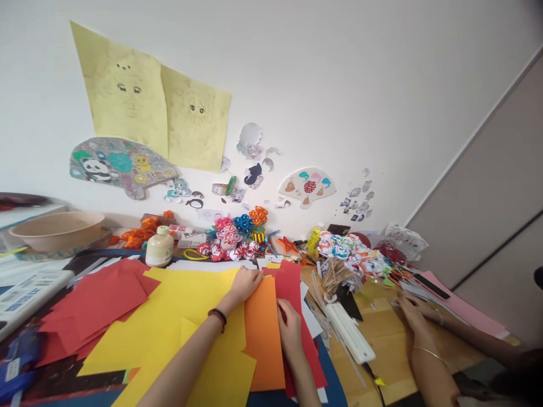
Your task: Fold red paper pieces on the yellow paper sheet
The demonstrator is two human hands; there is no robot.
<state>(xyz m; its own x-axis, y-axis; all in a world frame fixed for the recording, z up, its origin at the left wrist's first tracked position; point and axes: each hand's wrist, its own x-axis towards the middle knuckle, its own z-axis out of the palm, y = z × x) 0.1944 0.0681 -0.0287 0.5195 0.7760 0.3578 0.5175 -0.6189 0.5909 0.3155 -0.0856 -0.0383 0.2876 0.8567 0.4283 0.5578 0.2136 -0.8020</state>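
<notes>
An orange sheet of paper (262, 339) lies between my two hands, over yellow and red paper. My left hand (246, 284), with a dark bracelet at the wrist, is closed at the sheet's top edge. At its right edge, the curled fingers of my right hand (291, 328) grip the side; the fingertips are partly hidden. Beneath my left forearm spread large yellow sheets (212, 367). Red paper (292, 277) shows behind and to the right of my right hand.
Red sheets (106, 299) are piled at left, below a glue bottle (160, 247). Paper-craft flowers (229, 233) stand along the wall. A white power strip (350, 333) lies to the right. Beyond it, another person's hands (413, 308) rest over the wooden table (390, 362).
</notes>
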